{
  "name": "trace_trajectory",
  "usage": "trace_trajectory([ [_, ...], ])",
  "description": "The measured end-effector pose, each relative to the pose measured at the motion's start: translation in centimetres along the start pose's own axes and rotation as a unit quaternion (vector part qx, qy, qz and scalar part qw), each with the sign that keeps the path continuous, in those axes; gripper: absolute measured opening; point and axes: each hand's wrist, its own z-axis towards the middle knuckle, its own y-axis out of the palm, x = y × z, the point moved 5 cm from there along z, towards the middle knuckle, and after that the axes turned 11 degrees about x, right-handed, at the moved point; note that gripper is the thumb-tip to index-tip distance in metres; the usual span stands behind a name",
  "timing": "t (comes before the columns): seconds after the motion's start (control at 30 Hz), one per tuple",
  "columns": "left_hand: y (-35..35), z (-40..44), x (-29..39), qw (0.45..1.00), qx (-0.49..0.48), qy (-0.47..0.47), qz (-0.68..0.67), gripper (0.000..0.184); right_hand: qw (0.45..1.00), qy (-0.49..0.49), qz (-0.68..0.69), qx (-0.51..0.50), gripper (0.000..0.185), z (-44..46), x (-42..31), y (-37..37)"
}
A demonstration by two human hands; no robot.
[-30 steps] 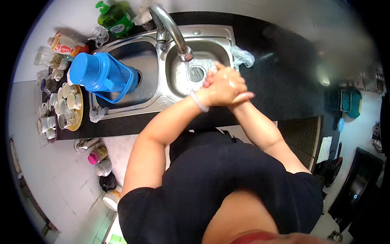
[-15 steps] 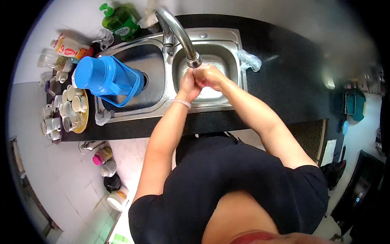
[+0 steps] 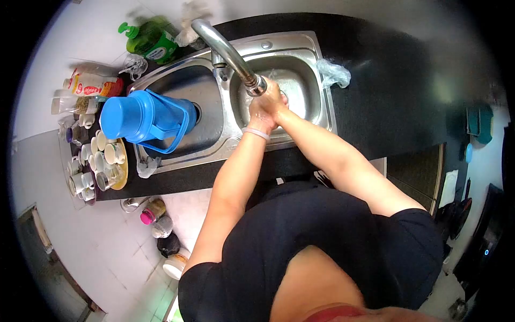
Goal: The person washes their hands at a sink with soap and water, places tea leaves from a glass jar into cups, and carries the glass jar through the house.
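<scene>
My left hand (image 3: 262, 113), with a pale bangle (image 3: 256, 133) on the wrist, is wet and lies against my right hand (image 3: 273, 94) over the right basin (image 3: 309, 80) of the steel sink. Both are right under the mouth of the curved tap (image 3: 230, 53). The tap head and the overlap of the hands hide most of the fingers, so their pose is unclear. No object shows between the hands.
A blue flask (image 3: 153, 121) stands in the left basin (image 3: 209, 80). Cups crowd a yellow tray (image 3: 124, 166) at the left. A green soap bottle (image 3: 153, 44) is behind the sink; a crumpled clear plastic bag (image 3: 333, 73) lies right of it.
The hands, clasped at the basin's right front edge a second ago, moved left under the tap. Since then they have shifted against each other, and the view has tilted slightly.
</scene>
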Motion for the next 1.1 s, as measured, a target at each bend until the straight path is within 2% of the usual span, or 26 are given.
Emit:
trace_trajectory([
  [0.03, -0.1, -0.1, 0.7, 1.0, -0.013, 0.008, 0.009, 0.036, 0.99, 0.108, 0.087, 0.002, 0.028, -0.7, 0.4, 0.0],
  [0.1, 0.1, -0.2, 1.9, 0.999, -0.042, 0.02, 0.026, 0.04, 0.916, 0.307, 0.259, -0.013, 0.036, -2.8, 0.2, 0.5],
  [0.13, 0.2, -0.8, 2.2, 0.999, -0.015, -0.016, 0.028, 0.047, 0.902, 0.408, 0.132, -0.047, 0.042, -4.1, -2.3, -1.2],
  [0.17, 1.1, -1.5, 2.3, 0.99, -0.118, -0.066, 0.026, 0.05, 0.864, 0.482, 0.141, -0.038, 0.042, -4.5, -3.0, -1.3],
  [0.23, 3.3, -2.7, 2.2, 0.989, -0.091, -0.081, 0.083, 0.038, 0.773, 0.613, 0.161, -0.023, 0.043, -5.1, -3.4, -1.5],
  [0.33, 0.9, 0.8, 1.2, 0.994, -0.012, 0.068, 0.081, 0.042, 0.901, 0.412, 0.083, 0.109, 0.033, -1.1, 0.9, -3.0],
  [0.37, 0.7, 1.1, 0.9, 0.989, 0.029, 0.118, 0.088, 0.042, 0.927, 0.339, 0.054, 0.152, 0.033, -0.3, 1.5, -3.3],
  [0.4, 1.4, 0.2, 0.6, 0.977, 0.086, 0.167, 0.104, 0.039, 0.935, 0.309, 0.049, 0.17, 0.041, -0.2, 0.5, -3.1],
  [0.47, 4.2, -3.5, 1.5, 0.934, 0.188, 0.242, 0.184, 0.029, 0.961, 0.225, -0.059, 0.151, 0.038, -0.5, 0.0, -2.7],
  [0.5, 2.9, -2.1, 1.5, 0.95, 0.135, 0.233, 0.16, 0.024, 0.966, 0.182, -0.115, 0.141, 0.036, -0.8, -0.2, -2.6],
  [0.53, -0.2, 0.3, 1.7, 0.962, 0.082, 0.221, 0.135, 0.021, 0.977, 0.165, -0.032, 0.133, 0.035, -1.6, 0.6, -1.8],
  [0.57, -2.1, 1.7, 2.5, 0.971, 0.026, 0.209, 0.11, 0.018, 0.986, 0.107, -0.065, 0.111, 0.035, -2.8, 1.7, -0.4],
  [0.6, -2.0, 1.4, 3.5, 0.982, -0.083, 0.165, 0.044, 0.017, 0.99, 0.047, -0.096, 0.094, 0.037, -4.1, 2.8, 1.0],
  [0.63, -2.8, 0.8, 4.2, 0.978, 0.04, 0.182, 0.092, 0.019, 0.987, 0.032, -0.132, 0.086, 0.035, -4.2, 2.7, 1.3],
  [0.67, -2.3, 0.3, 3.9, 0.974, 0.052, 0.192, 0.106, 0.02, 0.983, 0.018, -0.168, 0.078, 0.033, -4.2, 2.7, 1.6],
  [0.77, 1.8, -2.1, 2.0, 0.962, 0.093, 0.237, 0.094, 0.033, 0.988, 0.125, -0.086, 0.012, 0.043, -0.1, 5.3, -0.4],
  [0.8, 2.8, -2.5, 1.4, 0.962, 0.065, 0.229, 0.13, 0.041, 0.987, 0.151, -0.055, 0.005, 0.046, 0.4, 5.3, -0.8],
  [0.9, 2.8, -3.5, 1.1, 0.977, 0.096, 0.169, 0.083, 0.034, 0.974, 0.222, 0.035, 0.018, 0.048, 0.4, 4.3, -1.8],
  [0.93, 2.3, -3.3, 1.2, 0.982, 0.086, 0.153, 0.073, 0.033, 0.957, 0.274, 0.075, 0.057, 0.052, -0.9, -0.2, -1.5],
  [1.0, 0.7, -2.1, 1.7, 0.989, 0.063, 0.123, 0.06, 0.029, 0.982, 0.189, -0.009, 0.017, 0.053, -1.6, 3.7, -1.8],
  [1.1, -1.9, -0.5, 1.2, 0.989, 0.09, 0.087, 0.074, 0.021, 0.981, 0.181, -0.072, -0.001, 0.051, -1.8, 3.5, -2.6],
])
